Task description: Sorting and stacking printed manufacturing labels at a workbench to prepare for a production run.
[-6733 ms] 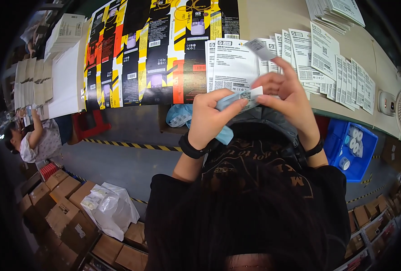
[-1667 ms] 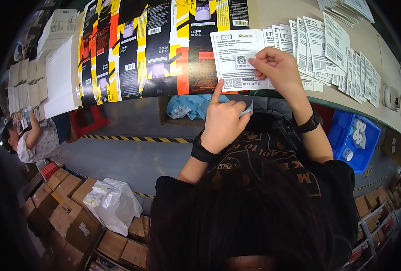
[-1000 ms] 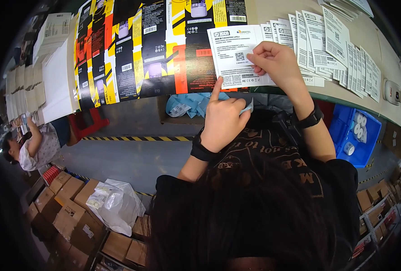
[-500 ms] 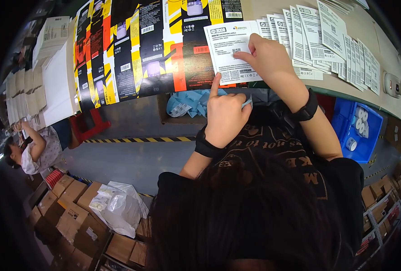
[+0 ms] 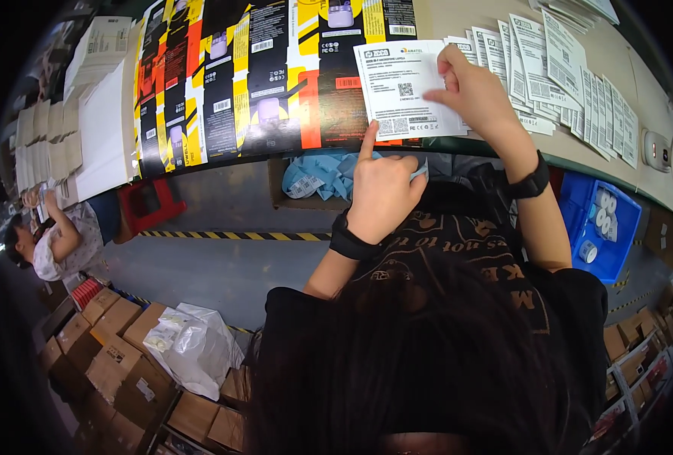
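White label [image 5: 406, 90] flat on leaflet [image 5: 385, 76] near edge of surface [image 5: 446, 19], no longer raised: apparently stuck. Right hand [image 5: 474, 89]: fingers wide, contact unclear. Left hand [image 5: 384, 189]: index on leaflet's corner, blue strip [image 5: 420, 170] in curled fingers.

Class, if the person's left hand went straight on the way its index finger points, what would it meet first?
The white printed sheet: the left hand's index fingertip seems to be at its lower left edge, though contact is hard to judge.
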The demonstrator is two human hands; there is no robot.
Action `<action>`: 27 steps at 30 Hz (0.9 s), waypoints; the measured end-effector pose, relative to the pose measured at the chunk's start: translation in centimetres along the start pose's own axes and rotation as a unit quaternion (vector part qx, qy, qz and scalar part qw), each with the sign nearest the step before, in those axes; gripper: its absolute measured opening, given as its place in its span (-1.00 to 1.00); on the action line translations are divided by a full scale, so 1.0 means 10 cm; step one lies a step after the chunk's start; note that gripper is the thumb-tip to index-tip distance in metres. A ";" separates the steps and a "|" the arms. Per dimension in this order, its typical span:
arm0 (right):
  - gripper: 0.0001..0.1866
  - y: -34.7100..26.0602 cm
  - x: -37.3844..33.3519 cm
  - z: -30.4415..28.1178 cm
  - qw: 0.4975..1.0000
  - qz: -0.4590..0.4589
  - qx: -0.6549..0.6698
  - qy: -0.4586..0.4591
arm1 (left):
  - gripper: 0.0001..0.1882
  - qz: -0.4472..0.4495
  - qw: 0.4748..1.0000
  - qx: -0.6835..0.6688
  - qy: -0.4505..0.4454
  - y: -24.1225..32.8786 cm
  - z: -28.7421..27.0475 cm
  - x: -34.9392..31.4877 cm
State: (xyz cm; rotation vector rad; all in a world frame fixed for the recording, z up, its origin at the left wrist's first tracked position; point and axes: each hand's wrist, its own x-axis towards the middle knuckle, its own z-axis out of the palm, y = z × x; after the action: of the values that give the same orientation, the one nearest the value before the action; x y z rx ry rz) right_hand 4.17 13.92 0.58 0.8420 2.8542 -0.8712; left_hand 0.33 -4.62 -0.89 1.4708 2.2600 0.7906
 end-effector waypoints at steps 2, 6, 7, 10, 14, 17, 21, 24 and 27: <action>-0.66 0.00 -0.07 0.00 0.999 -0.039 0.017 0.020 | -0.83 0.001 1.000 -0.001 -0.001 0.02 -0.03 -0.02; -0.58 -0.10 -0.20 0.07 0.971 -0.224 0.043 0.069 | -0.85 0.001 1.000 -0.011 0.008 0.11 -0.07 -0.05; -0.57 -0.15 -0.22 0.11 0.941 -0.327 0.035 0.083 | -0.85 0.002 1.000 -0.018 0.021 0.12 -0.06 -0.06; -0.56 -0.23 -0.24 0.30 0.935 -0.352 0.026 0.028 | -0.84 0.004 0.999 -0.029 0.046 0.09 -0.03 -0.08; -0.56 -0.21 -0.25 0.23 0.929 -0.370 -0.006 -0.001 | -0.84 -0.008 0.997 -0.039 0.065 0.10 -0.07 -0.12; -0.56 -0.18 -0.28 0.10 0.931 -0.362 -0.043 -0.006 | -0.85 -0.019 0.998 -0.038 0.051 0.13 -0.11 -0.10; -0.55 -0.12 -0.30 0.01 0.937 -0.337 -0.092 -0.013 | -0.86 -0.005 0.998 -0.061 0.025 0.18 -0.11 -0.03; -0.55 -0.07 -0.30 0.01 0.938 -0.331 -0.101 -0.010 | -0.86 0.019 0.996 -0.074 0.047 0.20 -0.04 0.03; -0.56 -0.03 -0.29 0.01 0.935 -0.346 -0.075 0.018 | -0.85 0.024 0.996 -0.080 0.041 0.20 0.00 0.06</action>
State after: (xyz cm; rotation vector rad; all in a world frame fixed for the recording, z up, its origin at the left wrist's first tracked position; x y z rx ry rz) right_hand 6.49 12.22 1.26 -0.1999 3.2200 -0.6456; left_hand 1.56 -3.48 0.33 1.4463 2.1697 1.0391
